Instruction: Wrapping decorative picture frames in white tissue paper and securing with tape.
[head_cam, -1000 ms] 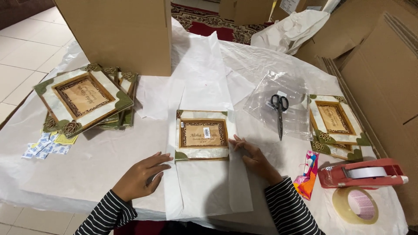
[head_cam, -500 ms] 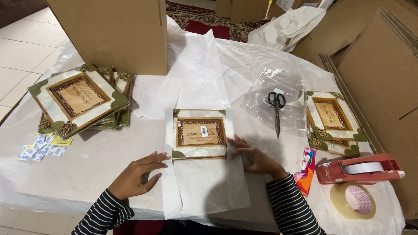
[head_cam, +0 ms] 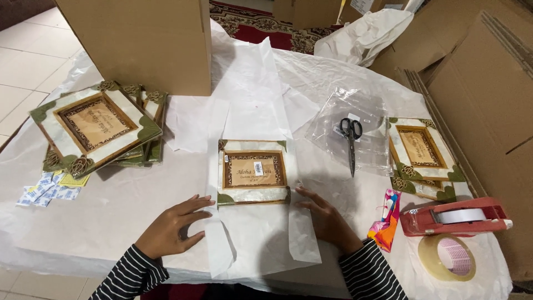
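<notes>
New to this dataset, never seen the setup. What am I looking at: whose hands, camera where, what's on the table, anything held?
No robot here: a person wears a camera on the head, looking down at their own bare hands over a table covered in white sheeting. The left hand and right hand press flat on a sheet of white tissue paper; neither grips anything. A decorated picture frame lies on that paper. Around it: a stack of frames, scissors on clear plastic, another frame, a red tape dispenser, a tape roll, and a cardboard box.
</notes>
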